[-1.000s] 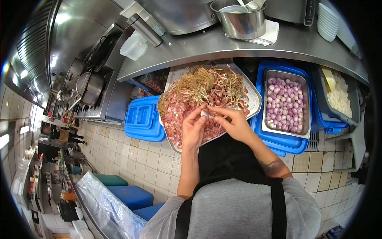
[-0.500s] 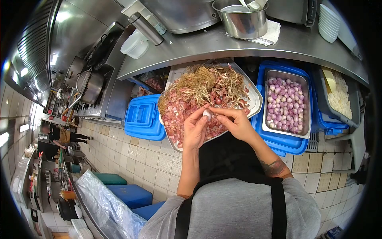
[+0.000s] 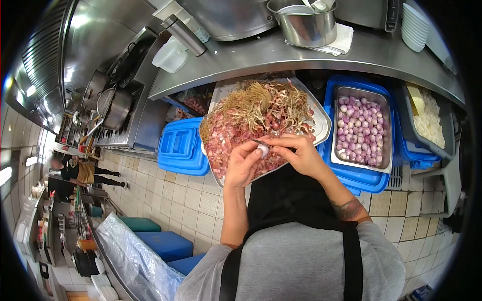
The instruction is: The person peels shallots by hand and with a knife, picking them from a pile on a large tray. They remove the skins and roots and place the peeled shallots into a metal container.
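My left hand (image 3: 242, 165) is closed around a pale peeled shallot (image 3: 263, 151), held up between thumb and fingers. Against the shallot's top, my right hand (image 3: 297, 154) pinches a small knife (image 3: 260, 142); its thin dark blade shows, while the fingers cover most of the handle. Both hands are over the near edge of a large metal tray (image 3: 322, 120). Reddish shallot skins (image 3: 228, 135) fill the tray's left and front, and a heap of unpeeled shallots with dry roots and stalks (image 3: 266, 103) lies at the back. To the right, peeled purple shallots (image 3: 362, 131) fill a steel pan (image 3: 386, 163).
The pan rests on a blue lid (image 3: 346, 181). A grey tub (image 3: 449, 145) of white pieces stands farther right, and another blue lid (image 3: 182, 148) lies left. A steel counter (image 3: 241, 61) with a pot (image 3: 304, 30) overhangs the tray. Another person (image 3: 83, 170) stands far left.
My hands have turned slightly with the shallot, and the knife blade now shows at its top. The other person at far left has shifted a little towards the right.
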`<move>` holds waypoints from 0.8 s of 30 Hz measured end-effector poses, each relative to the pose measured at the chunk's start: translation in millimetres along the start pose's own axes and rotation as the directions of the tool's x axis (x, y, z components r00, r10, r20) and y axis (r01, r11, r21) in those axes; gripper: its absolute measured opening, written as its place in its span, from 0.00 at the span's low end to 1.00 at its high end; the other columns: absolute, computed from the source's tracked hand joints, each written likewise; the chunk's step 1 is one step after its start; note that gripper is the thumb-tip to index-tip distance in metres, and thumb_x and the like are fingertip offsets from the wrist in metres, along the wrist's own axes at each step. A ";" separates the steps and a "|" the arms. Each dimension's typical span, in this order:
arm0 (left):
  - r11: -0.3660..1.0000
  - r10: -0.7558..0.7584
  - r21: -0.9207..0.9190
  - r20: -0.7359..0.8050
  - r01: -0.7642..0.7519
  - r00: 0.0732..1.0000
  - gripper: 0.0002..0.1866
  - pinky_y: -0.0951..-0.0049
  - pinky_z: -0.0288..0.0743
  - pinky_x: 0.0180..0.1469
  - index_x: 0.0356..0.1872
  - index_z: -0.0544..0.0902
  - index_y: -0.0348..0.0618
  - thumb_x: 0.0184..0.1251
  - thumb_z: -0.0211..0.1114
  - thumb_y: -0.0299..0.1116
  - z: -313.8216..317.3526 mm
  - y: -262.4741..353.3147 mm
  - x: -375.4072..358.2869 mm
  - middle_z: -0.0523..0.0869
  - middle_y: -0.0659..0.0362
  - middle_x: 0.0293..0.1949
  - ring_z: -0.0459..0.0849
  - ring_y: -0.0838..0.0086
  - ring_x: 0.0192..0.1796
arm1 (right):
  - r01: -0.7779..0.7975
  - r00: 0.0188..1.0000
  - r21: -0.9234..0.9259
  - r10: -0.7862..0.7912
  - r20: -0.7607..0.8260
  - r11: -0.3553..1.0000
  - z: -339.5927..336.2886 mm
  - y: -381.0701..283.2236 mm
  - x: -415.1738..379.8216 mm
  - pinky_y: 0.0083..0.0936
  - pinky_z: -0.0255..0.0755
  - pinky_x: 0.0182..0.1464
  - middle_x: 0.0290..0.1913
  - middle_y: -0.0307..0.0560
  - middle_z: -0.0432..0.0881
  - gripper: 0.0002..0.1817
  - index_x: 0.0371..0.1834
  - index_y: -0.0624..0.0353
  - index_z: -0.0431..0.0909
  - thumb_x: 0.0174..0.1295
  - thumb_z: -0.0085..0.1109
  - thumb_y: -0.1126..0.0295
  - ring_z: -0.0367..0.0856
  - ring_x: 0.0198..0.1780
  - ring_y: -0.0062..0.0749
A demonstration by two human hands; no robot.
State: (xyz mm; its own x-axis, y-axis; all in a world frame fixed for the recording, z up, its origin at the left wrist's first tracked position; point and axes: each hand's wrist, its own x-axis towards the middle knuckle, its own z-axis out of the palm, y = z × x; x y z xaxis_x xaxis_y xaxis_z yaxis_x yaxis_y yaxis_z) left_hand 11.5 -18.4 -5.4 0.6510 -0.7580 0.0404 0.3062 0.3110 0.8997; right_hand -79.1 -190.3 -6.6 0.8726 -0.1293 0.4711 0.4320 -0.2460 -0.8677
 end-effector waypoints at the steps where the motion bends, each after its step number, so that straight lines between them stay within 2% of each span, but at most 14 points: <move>1: 1.000 -0.015 -0.013 0.013 0.015 1.000 0.19 0.78 0.75 0.49 0.56 0.74 0.29 0.64 0.61 0.24 -4.9 -1.4 -0.2 0.81 0.55 0.49 0.80 0.77 0.47 | -0.024 1.000 0.066 0.024 0.003 0.998 1.2 3.1 -0.1 0.20 0.72 0.42 0.40 0.48 0.85 0.16 0.53 0.60 0.79 0.61 0.56 0.76 0.80 0.37 0.24; 3: 1.000 -0.010 0.003 -0.004 0.010 1.000 0.19 0.77 0.75 0.50 0.56 0.74 0.29 0.63 0.61 0.21 -4.6 -1.4 -0.2 0.81 0.55 0.50 0.80 0.77 0.49 | -0.071 0.997 0.193 0.070 0.012 0.979 3.1 9.0 -0.2 0.19 0.71 0.41 0.40 0.46 0.85 0.16 0.53 0.60 0.79 0.61 0.55 0.76 0.78 0.37 0.22; 5: 0.998 0.034 0.063 -0.066 -0.030 0.997 0.20 0.78 0.76 0.50 0.55 0.74 0.29 0.61 0.63 0.20 5.5 0.6 -0.9 0.81 0.55 0.50 0.80 0.77 0.49 | -0.260 0.966 0.289 0.248 0.078 0.922 -2.9 6.4 -0.2 0.20 0.71 0.42 0.42 0.45 0.85 0.16 0.54 0.60 0.78 0.61 0.55 0.75 0.78 0.38 0.21; 7: 0.988 0.079 0.137 -0.110 -0.064 0.991 0.19 0.77 0.78 0.48 0.53 0.75 0.30 0.60 0.63 0.19 8.4 3.0 1.1 0.82 0.54 0.47 0.81 0.75 0.48 | -0.304 0.953 0.315 0.284 0.108 0.899 -5.9 1.1 1.8 0.20 0.71 0.43 0.43 0.45 0.85 0.17 0.54 0.60 0.78 0.61 0.56 0.75 0.79 0.39 0.20; 8: 0.982 0.101 0.174 -0.131 -0.078 0.986 0.19 0.76 0.79 0.47 0.53 0.75 0.30 0.59 0.63 0.19 9.1 3.5 1.6 0.83 0.54 0.45 0.82 0.75 0.47 | -0.258 0.966 0.301 0.240 0.098 0.918 -5.9 -1.9 0.7 0.20 0.71 0.44 0.43 0.45 0.85 0.17 0.55 0.60 0.77 0.61 0.56 0.75 0.79 0.40 0.20; 12: 0.991 0.050 0.129 -0.100 -0.037 0.994 0.16 0.75 0.79 0.47 0.50 0.77 0.30 0.59 0.63 0.19 0.3 1.5 0.0 0.84 0.54 0.41 0.83 0.74 0.44 | -0.103 0.994 0.204 0.097 0.040 0.974 -1.2 -2.1 -3.0 0.21 0.72 0.46 0.45 0.46 0.84 0.18 0.56 0.59 0.77 0.60 0.57 0.74 0.80 0.42 0.21; 15: 0.995 0.035 0.096 -0.108 -0.025 0.994 0.15 0.75 0.78 0.48 0.48 0.77 0.30 0.59 0.63 0.19 1.2 2.1 -0.4 0.84 0.54 0.40 0.84 0.75 0.42 | -0.112 0.993 0.170 0.105 0.048 0.979 -4.5 -12.2 -3.2 0.21 0.72 0.46 0.44 0.46 0.85 0.18 0.55 0.59 0.77 0.60 0.57 0.75 0.80 0.42 0.22; 18: 0.996 0.050 0.083 -0.101 -0.041 0.994 0.13 0.77 0.78 0.46 0.47 0.78 0.30 0.59 0.63 0.18 4.1 2.1 -0.5 0.84 0.55 0.40 0.83 0.76 0.40 | -0.028 1.000 0.122 0.028 -0.003 0.992 0.2 -6.8 -4.3 0.21 0.72 0.44 0.42 0.46 0.85 0.17 0.54 0.59 0.78 0.60 0.57 0.76 0.79 0.41 0.21; 21: 0.991 0.057 0.121 -0.060 -0.049 0.997 0.12 0.81 0.78 0.44 0.46 0.79 0.30 0.60 0.63 0.18 -1.1 0.6 -2.7 0.85 0.56 0.40 0.83 0.79 0.39 | -0.035 0.998 -0.042 0.037 0.051 0.999 -4.5 -5.3 -4.2 0.21 0.73 0.43 0.41 0.46 0.85 0.16 0.53 0.60 0.79 0.60 0.56 0.77 0.80 0.40 0.22; 24: 0.986 0.055 0.158 -0.046 -0.047 0.997 0.12 0.79 0.78 0.46 0.45 0.80 0.31 0.60 0.63 0.18 -2.2 1.7 -5.2 0.85 0.54 0.42 0.83 0.76 0.41 | -0.185 0.980 0.167 0.168 0.107 0.969 -6.4 -7.7 -3.9 0.22 0.74 0.43 0.43 0.46 0.85 0.16 0.52 0.59 0.79 0.60 0.56 0.77 0.81 0.39 0.27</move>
State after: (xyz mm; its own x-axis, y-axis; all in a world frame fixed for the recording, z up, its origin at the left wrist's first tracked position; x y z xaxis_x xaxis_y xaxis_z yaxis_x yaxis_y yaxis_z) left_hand 10.2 -12.6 -5.0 0.6983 -0.7124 0.0694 0.1622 0.2520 0.9540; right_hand -87.3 -194.1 -0.8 0.9522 -0.0653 0.2985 0.2953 -0.0541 -0.9539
